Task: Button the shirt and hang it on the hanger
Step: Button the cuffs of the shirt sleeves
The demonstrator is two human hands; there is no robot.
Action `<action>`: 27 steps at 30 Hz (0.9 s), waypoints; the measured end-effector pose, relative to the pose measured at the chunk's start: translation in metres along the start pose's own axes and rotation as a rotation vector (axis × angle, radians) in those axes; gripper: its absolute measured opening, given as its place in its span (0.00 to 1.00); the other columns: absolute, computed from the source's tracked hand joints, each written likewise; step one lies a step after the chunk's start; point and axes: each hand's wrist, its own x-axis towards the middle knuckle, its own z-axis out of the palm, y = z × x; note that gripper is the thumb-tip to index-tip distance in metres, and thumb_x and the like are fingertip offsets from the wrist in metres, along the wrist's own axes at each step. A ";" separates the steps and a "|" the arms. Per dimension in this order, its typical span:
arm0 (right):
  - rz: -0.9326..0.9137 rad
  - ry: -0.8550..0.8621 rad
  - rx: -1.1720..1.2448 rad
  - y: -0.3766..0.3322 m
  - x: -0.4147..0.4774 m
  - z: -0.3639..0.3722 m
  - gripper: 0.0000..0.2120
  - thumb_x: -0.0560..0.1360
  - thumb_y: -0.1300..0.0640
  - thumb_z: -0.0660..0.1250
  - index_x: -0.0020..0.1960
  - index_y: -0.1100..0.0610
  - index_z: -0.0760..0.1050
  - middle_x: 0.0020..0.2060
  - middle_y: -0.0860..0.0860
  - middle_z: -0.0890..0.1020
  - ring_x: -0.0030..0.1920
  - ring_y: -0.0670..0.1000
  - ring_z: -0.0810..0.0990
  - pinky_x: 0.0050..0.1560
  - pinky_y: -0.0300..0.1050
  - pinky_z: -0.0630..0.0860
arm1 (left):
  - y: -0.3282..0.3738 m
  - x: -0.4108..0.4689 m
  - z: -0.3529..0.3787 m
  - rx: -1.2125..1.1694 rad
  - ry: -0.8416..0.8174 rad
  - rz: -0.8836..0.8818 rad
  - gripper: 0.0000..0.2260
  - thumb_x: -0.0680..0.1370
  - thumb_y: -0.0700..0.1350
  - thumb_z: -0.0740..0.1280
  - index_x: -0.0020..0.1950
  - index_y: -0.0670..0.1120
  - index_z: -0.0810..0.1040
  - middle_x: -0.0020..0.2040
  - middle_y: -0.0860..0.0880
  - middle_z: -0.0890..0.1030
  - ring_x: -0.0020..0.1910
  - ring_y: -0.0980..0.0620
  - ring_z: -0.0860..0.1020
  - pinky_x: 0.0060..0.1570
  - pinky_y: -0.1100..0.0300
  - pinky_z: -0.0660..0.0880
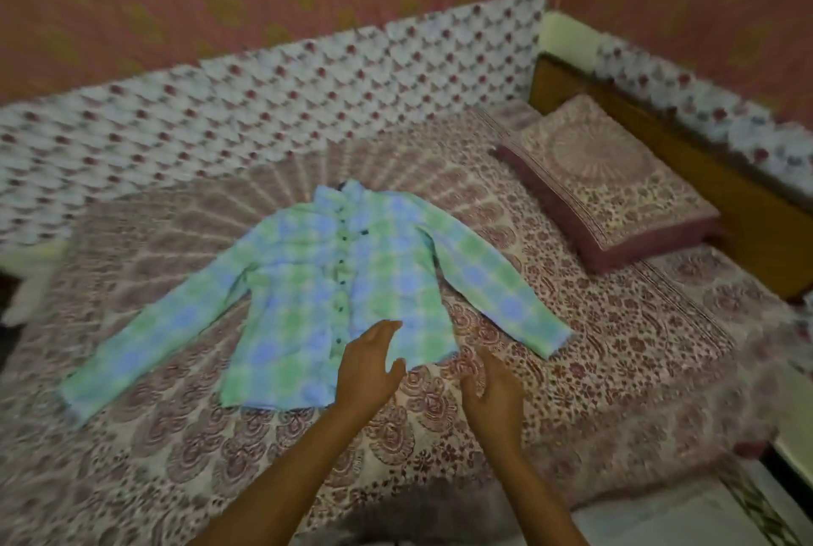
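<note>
A green and blue checked shirt [308,294] lies flat on the bed, front up, collar at the far end and both sleeves spread out. Dark buttons run down its closed placket. My left hand [367,369] hovers over the shirt's near hem with fingers straight and relaxed, holding nothing. Just right of the hem, my right hand [490,385] is over the bedsheet, fingers loosely bent and empty. No hanger is in view. The image is blurred.
The bed carries a maroon patterned sheet [572,360]. A matching pillow [611,189] lies at the right by the wooden headboard [686,176]. A flower-print cloth [264,105] lines the far wall. The bed's near edge is at the lower right.
</note>
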 end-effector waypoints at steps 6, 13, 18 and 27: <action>-0.158 -0.096 -0.033 -0.065 -0.010 0.066 0.27 0.72 0.46 0.56 0.67 0.59 0.70 0.64 0.57 0.76 0.64 0.58 0.73 0.64 0.59 0.70 | -0.073 -0.016 -0.056 -0.006 0.124 -0.099 0.26 0.77 0.46 0.65 0.73 0.48 0.61 0.73 0.47 0.65 0.70 0.47 0.68 0.69 0.49 0.65; -0.224 -0.159 -0.111 -0.150 -0.026 0.200 0.26 0.72 0.48 0.57 0.65 0.60 0.71 0.63 0.59 0.76 0.62 0.60 0.75 0.65 0.62 0.68 | -0.209 -0.025 -0.137 -0.037 0.186 -0.199 0.26 0.77 0.48 0.65 0.73 0.50 0.61 0.73 0.47 0.66 0.69 0.45 0.68 0.67 0.48 0.67; -0.228 -0.182 -0.109 -0.199 -0.038 0.275 0.26 0.71 0.49 0.59 0.64 0.62 0.72 0.61 0.60 0.77 0.59 0.61 0.77 0.60 0.61 0.72 | -0.287 -0.035 -0.186 -0.021 0.185 -0.264 0.26 0.75 0.48 0.65 0.72 0.46 0.63 0.70 0.44 0.69 0.68 0.44 0.69 0.66 0.48 0.67; -0.270 -0.271 -0.151 -0.236 -0.046 0.355 0.23 0.72 0.52 0.60 0.63 0.63 0.73 0.60 0.60 0.78 0.60 0.61 0.77 0.61 0.59 0.72 | -0.353 -0.032 -0.215 -0.022 0.175 -0.270 0.24 0.75 0.45 0.66 0.70 0.47 0.66 0.68 0.46 0.72 0.67 0.45 0.70 0.66 0.47 0.68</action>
